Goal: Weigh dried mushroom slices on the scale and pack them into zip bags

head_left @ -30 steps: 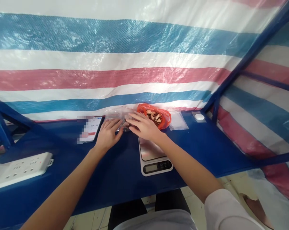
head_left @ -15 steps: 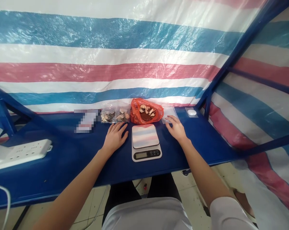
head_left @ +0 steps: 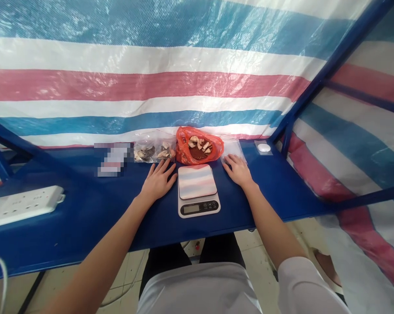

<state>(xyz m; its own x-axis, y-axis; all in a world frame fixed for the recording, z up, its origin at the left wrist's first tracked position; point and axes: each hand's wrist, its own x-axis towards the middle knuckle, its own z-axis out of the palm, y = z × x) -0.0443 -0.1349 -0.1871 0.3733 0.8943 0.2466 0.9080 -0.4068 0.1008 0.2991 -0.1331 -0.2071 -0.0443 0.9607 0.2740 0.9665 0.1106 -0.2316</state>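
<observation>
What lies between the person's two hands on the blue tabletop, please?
In the head view, a white digital kitchen scale sits between the left hand and the right hand.

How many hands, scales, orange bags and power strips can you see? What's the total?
Hands: 2 (left hand, right hand)
Scales: 1 (digital kitchen scale)
Orange bags: 1 (orange plastic bag)
Power strips: 1 (white power strip)
Total: 5

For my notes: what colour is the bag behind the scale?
The bag is orange-red, best seen in the head view.
</observation>
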